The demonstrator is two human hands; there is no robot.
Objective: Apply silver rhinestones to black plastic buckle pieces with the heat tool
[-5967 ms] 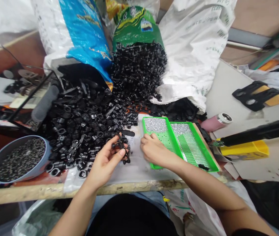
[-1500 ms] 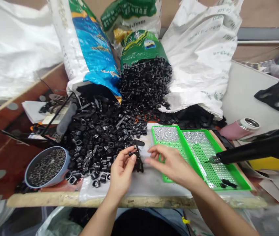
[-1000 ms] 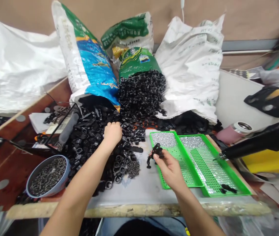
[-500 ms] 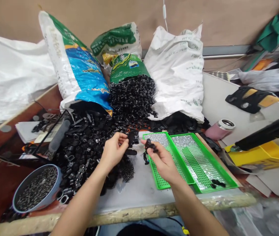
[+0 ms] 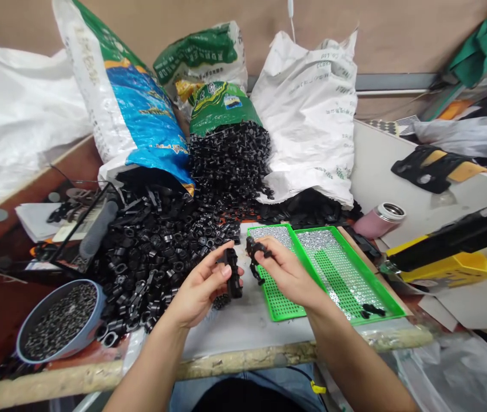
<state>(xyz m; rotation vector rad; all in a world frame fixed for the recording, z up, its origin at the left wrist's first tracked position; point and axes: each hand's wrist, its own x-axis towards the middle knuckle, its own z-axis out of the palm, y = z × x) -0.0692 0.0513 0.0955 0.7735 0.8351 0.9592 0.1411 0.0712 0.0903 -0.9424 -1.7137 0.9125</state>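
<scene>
Head view: left hand (image 5: 198,289) grips a black block (image 5: 234,274), mid-frame. Right hand (image 5: 289,272) pinches a black branched piece (image 5: 253,255) just right of it, not touching. Reads as a pairing step; next move probably calls for turning both to line up.

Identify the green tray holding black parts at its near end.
The right green tray: black parts lie in its near corner; the left tray shows bare floor there.

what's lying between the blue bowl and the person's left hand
In the head view, loose black parts lie heaped between the bowl and the left hand.
</scene>
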